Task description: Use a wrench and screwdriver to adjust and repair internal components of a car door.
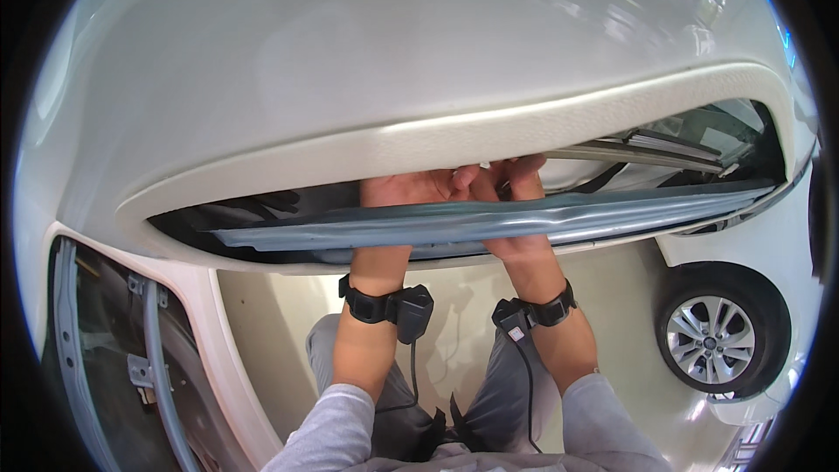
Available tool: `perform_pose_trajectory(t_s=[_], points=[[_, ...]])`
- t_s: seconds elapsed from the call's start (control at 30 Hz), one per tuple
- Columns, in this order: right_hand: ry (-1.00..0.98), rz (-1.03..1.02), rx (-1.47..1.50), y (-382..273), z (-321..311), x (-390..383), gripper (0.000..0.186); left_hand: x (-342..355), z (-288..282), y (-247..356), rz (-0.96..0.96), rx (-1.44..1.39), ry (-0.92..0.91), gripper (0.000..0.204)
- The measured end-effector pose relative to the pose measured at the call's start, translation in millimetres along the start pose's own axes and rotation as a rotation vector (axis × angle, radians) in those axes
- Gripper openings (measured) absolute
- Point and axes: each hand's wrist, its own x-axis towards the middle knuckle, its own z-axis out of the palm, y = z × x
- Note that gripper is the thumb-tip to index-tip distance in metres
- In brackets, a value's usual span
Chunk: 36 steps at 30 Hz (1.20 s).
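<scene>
Both forearms reach up through a long opening, past a blue-grey metal strip (437, 225), to the underside of the white painted rim (419, 142). My left hand (406, 189) lies palm up, its thumb bent toward the other hand and most fingers hidden behind the rim. Close beside it, my right hand (511, 182) has curled fingers pressed up at the rim edge. A tiny white piece (485, 164) shows between the two hands at that edge. What either hand grips is too hidden to name. A narrow grey rail (642, 156) runs right from the right fingertips.
A broad white car body panel (350, 44) spreads above the opening. To the right stands a wheel (712, 332) with silver spokes. At left is an open white-edged frame with a metal bar (162, 367). Black wrist devices (411, 310) with cables sit on both forearms.
</scene>
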Motion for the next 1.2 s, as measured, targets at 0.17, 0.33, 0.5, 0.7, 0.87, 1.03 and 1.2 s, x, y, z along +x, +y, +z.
perform_pose_trajectory(t_s=[0.17,0.33,0.5,0.7,0.87,1.03,1.2], points=[[-0.058,0.020,-0.111,-5,1,2,0.071,2,-18,7,-0.026,0.223,-0.155,0.032],[-0.150,0.040,-0.095,-8,-6,2,0.069,1,-2,6,-0.029,0.159,-0.048,0.029],[-0.067,0.055,-0.079,-5,-3,2,0.068,1,-13,2,0.055,-0.004,0.000,0.028],[-0.149,0.073,-0.129,-5,-20,3,0.058,1,-14,3,0.029,0.162,-0.011,0.033],[-0.232,0.040,0.036,3,-20,1,0.044,-8,-18,-5,0.042,-0.018,0.177,0.039],[-0.126,0.092,0.012,-2,-34,1,0.048,-3,-26,-4,0.005,0.242,0.006,0.038],[-0.130,0.092,-0.004,-3,-11,1,0.045,-5,-16,3,-0.007,0.101,0.040,0.033]])
